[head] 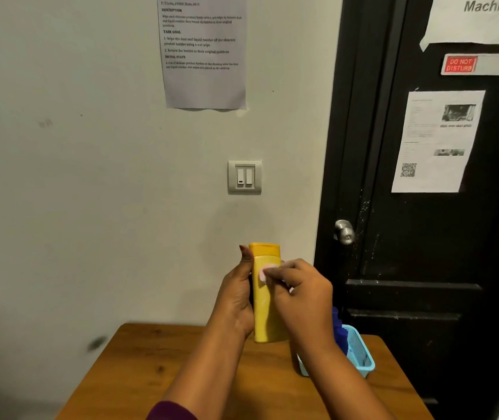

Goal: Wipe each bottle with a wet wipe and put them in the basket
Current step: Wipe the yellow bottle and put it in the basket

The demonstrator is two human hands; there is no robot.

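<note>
A tall yellow bottle [267, 301] with a darker yellow cap stands upright in the air above the wooden table [139, 371]. My left hand [236, 295] grips its left side, thumb up along the cap. My right hand [299, 294] presses a small pale pink wet wipe [262, 273] against the bottle's upper front. A light blue plastic basket [360, 353] sits on the table to the right, partly behind my right forearm. A dark blue bottle [339, 331] stands inside it, mostly hidden.
The table stands against a pale wall with a light switch [244, 177] and a taped paper sheet [204, 53]. A black door [430, 237] with a metal knob [345, 232] is close on the right, just behind the basket.
</note>
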